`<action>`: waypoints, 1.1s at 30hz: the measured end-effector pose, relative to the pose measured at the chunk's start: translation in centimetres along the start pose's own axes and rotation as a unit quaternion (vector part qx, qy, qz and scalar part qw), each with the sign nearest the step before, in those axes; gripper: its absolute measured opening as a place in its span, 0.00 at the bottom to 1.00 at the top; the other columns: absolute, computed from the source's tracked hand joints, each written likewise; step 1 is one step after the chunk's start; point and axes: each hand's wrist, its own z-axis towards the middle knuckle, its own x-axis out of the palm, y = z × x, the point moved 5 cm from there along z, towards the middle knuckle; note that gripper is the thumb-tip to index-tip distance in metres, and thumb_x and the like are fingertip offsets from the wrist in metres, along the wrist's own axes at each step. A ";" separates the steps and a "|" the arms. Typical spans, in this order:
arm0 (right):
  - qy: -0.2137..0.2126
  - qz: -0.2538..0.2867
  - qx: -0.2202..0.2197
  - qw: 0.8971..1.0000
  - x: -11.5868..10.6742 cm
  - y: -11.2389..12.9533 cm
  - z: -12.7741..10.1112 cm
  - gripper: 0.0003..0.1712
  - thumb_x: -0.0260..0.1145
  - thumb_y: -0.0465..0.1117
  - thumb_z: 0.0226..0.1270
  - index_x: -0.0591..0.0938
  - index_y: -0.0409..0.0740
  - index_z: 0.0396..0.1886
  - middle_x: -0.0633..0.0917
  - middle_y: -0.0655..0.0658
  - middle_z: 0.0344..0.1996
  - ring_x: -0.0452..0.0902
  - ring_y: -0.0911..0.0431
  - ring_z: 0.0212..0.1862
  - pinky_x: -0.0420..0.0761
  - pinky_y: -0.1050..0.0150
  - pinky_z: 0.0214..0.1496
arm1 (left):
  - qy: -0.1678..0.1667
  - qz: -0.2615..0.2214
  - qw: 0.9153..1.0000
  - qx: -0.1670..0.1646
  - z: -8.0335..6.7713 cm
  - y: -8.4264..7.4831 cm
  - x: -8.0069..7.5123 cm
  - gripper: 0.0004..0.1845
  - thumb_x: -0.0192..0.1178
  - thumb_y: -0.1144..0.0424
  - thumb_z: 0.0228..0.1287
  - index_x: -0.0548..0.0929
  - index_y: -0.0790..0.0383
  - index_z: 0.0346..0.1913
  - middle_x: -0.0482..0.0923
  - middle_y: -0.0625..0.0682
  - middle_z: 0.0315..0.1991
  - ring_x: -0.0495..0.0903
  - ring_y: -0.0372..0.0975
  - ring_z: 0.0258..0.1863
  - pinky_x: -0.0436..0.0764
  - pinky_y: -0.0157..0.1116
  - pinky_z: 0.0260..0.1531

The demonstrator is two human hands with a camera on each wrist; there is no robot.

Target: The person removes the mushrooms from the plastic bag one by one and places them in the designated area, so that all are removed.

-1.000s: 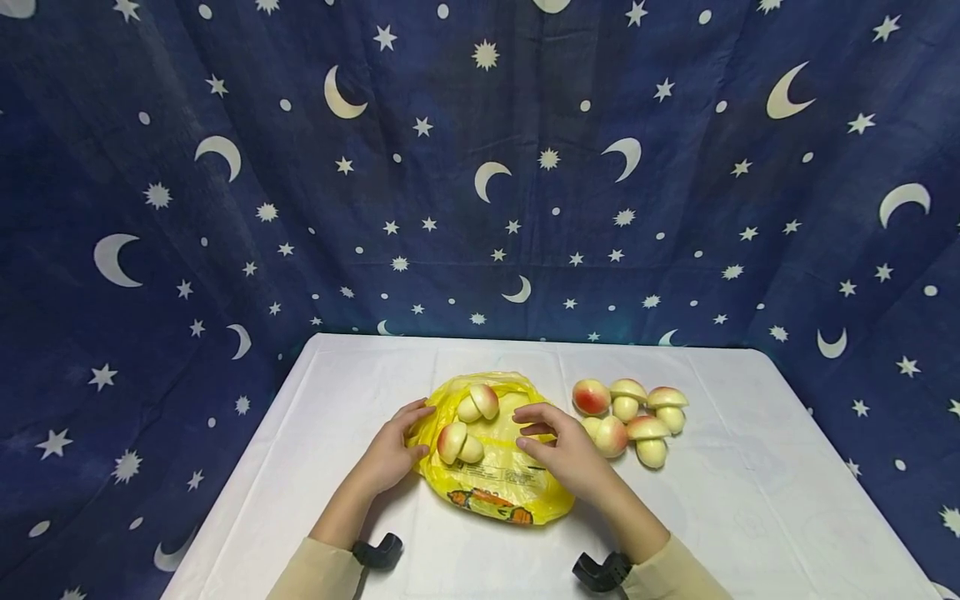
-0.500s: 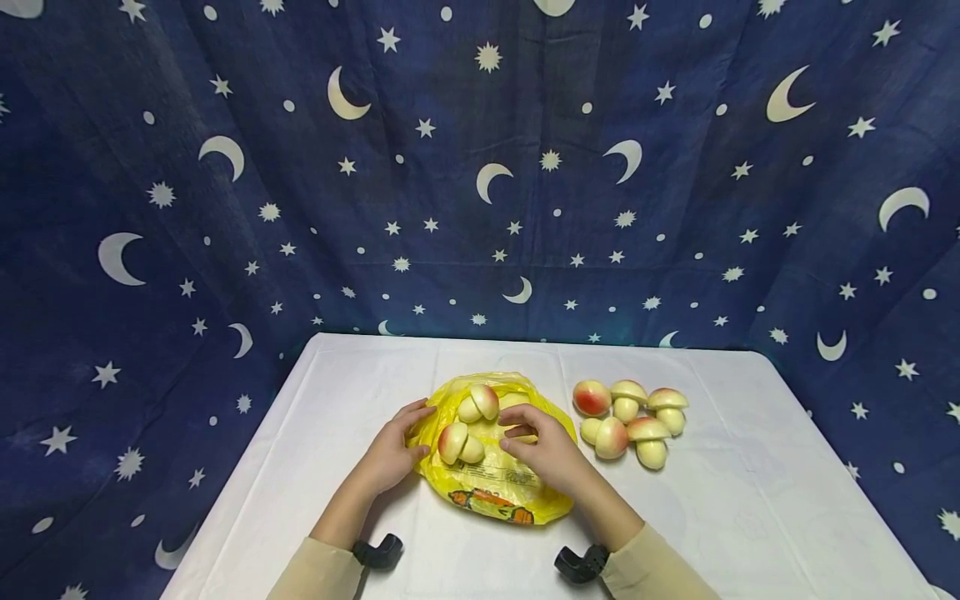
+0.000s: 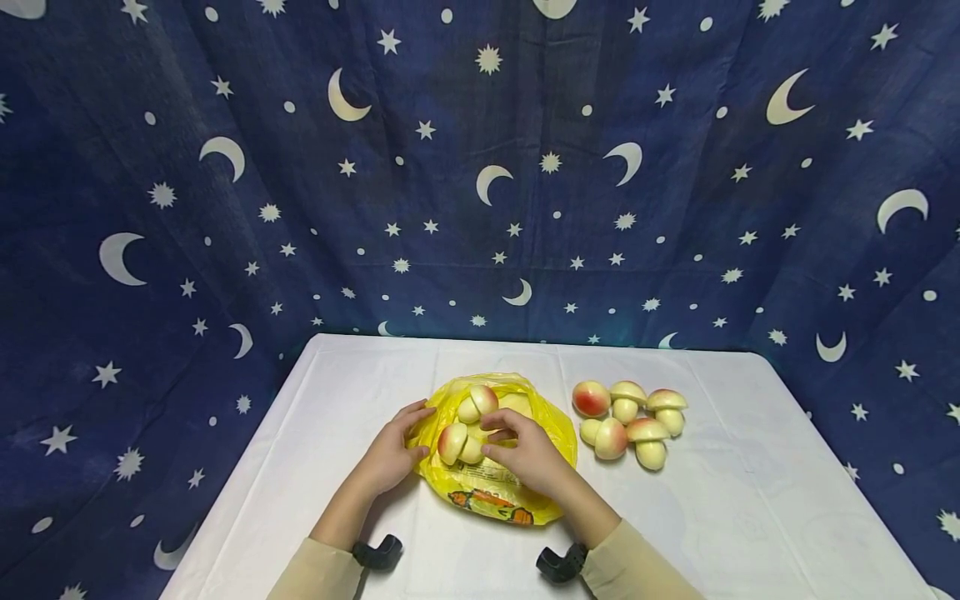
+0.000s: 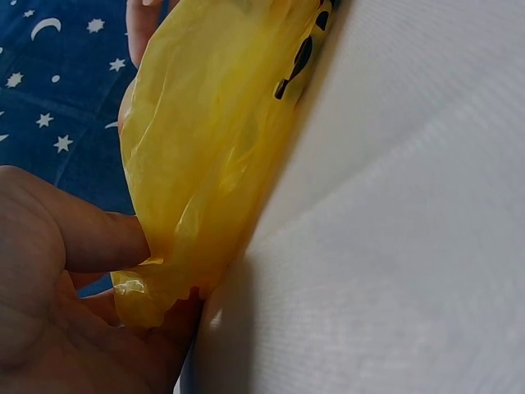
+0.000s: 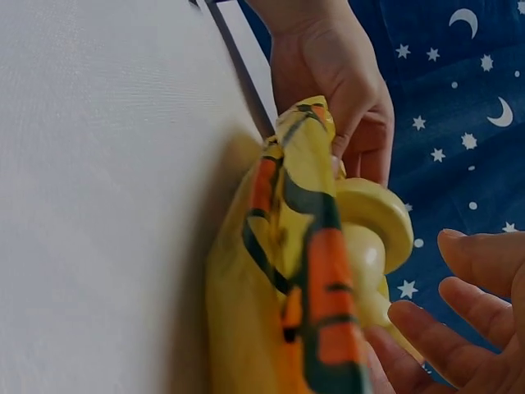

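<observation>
the left hand pinches the left rim of the yellow plastic bag, thumb and fingers curled on the film, holding it down on the white desk. to do this well, that pinch should stay firm and low so the bag does not slide while the other hand works. just right of it, two toy mushrooms lie on top of the bag, between the hands; whether they sit inside its mouth or on the film i cannot tell. the right hand rests over the bag with fingers half bent, fingertips touching the nearer mushroom, not yet closed round it. a light, full grasp on the cap would likely suit. further right of the right hand, well apart from the bag, five more toy mushrooms cluster on the desk.
</observation>
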 end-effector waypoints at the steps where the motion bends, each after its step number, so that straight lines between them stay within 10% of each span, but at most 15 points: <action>1: 0.000 0.000 0.001 1.000 0.1 -0.1 0.1 0.21 0.74 0.41 0.72 0.83 0.47 0.62 0.87 0.44 0.61 0.85 0.46 0.61 0.89 0.50 0.60 | 0.000 0.000 1.000 0.000 0.0 0.0 0.0 0.33 0.66 0.75 0.67 0.78 0.56 0.75 0.62 0.54 0.85 0.57 0.59 0.86 0.54 0.64 0.85; 33: 0.005 -0.006 0.010 1.000 2.3 -0.5 1.2 0.23 0.76 0.40 0.69 0.83 0.51 0.63 0.88 0.46 0.58 0.86 0.50 0.58 0.87 0.48 0.63 | -0.003 0.007 1.000 -0.002 0.0 0.1 0.2 0.33 0.66 0.75 0.68 0.78 0.56 0.75 0.61 0.54 0.85 0.56 0.58 0.86 0.54 0.64 0.85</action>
